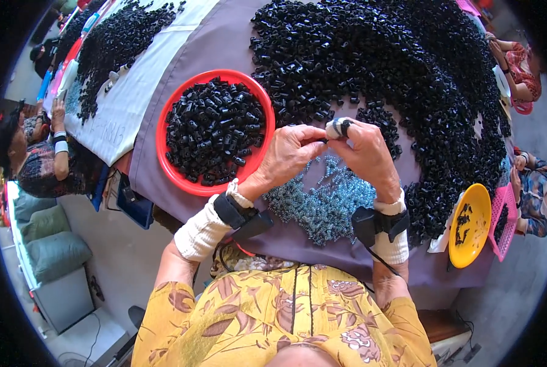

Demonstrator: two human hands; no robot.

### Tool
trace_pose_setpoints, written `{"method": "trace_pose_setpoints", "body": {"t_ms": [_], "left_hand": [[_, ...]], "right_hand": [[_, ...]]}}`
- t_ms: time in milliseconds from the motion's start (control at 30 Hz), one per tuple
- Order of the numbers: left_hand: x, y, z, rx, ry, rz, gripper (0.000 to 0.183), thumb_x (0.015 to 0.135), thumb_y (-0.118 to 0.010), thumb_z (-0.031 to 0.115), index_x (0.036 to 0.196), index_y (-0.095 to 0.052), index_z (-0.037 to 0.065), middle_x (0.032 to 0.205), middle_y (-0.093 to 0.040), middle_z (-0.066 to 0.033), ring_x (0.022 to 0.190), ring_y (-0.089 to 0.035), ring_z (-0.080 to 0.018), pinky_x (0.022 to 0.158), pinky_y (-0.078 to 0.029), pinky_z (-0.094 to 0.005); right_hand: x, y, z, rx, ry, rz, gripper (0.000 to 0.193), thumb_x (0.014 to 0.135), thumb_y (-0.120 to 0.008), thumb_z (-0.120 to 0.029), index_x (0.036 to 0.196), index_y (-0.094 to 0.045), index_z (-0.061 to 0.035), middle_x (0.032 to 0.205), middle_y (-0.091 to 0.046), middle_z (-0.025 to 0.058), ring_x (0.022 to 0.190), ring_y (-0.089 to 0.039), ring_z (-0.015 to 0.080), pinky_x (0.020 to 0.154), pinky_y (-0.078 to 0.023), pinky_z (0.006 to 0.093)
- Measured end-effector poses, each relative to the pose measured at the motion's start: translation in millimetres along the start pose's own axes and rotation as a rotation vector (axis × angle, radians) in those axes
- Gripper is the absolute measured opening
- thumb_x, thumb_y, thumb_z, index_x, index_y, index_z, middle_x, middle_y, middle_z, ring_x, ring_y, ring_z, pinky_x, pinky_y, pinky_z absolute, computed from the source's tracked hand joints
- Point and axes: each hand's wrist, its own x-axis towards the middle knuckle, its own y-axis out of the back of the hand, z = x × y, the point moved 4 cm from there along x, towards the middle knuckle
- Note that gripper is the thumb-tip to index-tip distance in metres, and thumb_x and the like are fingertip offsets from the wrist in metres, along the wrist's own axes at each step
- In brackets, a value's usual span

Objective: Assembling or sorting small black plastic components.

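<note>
Over the blue bits (322,211), I see the left hand (289,153) and right hand (369,154) meet, both closed in fingertip pinches on what seems a small dark part (325,141), mostly hidden between them. I'd judge a light, square grip best, with both wrists steady so the part doesn't twist. The red bowl (161,144) sits just beside the left wrist, so I'd mind that elbow.

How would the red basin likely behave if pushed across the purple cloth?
The red basin would probably feel heavy, being well filled with black parts. Being wide, it seems unlikely to tip; the loosely piled parts might shift with a jolt.
</note>
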Motion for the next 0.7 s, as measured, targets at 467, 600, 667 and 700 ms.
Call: {"method": "trace_pose_setpoints", "body": {"t_ms": [467, 600, 667, 700], "left_hand": [[-7.1, -1.9, 2.6, -0.081, 0.059, 0.001, 0.021, 0.083, -0.062, 0.004, 0.103, -0.065, -0.001, 0.083, -0.065, -0.0034, 0.072, -0.059, -0.0064, 0.066, -0.049, -0.021], [-6.7, 16.4, -3.4, -0.237, 0.077, 0.081, 0.021, 0.085, -0.061, 0.007, 0.104, -0.063, -0.001, 0.084, -0.066, -0.0055, 0.071, -0.061, -0.0085, 0.066, -0.051, -0.0216], [-7.3, 21.5, -5.7, -0.299, 0.101, 0.103, 0.022, 0.085, -0.062, 0.008, 0.105, -0.062, -0.001, 0.085, -0.066, -0.0063, 0.071, -0.062, -0.0097, 0.067, -0.051, -0.0224], [-7.5, 22.0, -5.3, -0.299, 0.102, 0.103, 0.022, 0.085, -0.062, 0.008, 0.105, -0.062, -0.001, 0.085, -0.066, -0.0063, 0.071, -0.062, -0.0097, 0.067, -0.051, -0.0224]], "right_hand": [[-13.7, 1.9, 40.8, 0.254, -0.36, -0.015, 0.016, 0.074, -0.069, -0.01, 0.085, -0.063, 0.0002, 0.072, -0.064, 0.01, 0.062, -0.06, 0.0125, 0.058, -0.047, 0.0258], [0.2, -12.0, 53.3, -0.008, -0.239, 0.001, 0.015, 0.076, -0.064, -0.009, 0.089, -0.064, -0.0011, 0.075, -0.063, 0.0128, 0.068, -0.062, 0.0257, 0.061, -0.049, 0.033], [4.7, -21.1, 61.4, -0.226, -0.203, -0.06, 0.011, 0.076, -0.06, -0.008, 0.083, -0.063, -0.0013, 0.079, -0.061, 0.014, 0.073, -0.06, 0.0345, 0.064, -0.048, 0.0409], [6.9, -22.7, 60.9, -0.226, -0.204, -0.061, 0.011, 0.076, -0.06, -0.008, 0.083, -0.063, -0.0013, 0.079, -0.061, 0.014, 0.073, -0.06, 0.0345, 0.064, -0.048, 0.0409]]}}
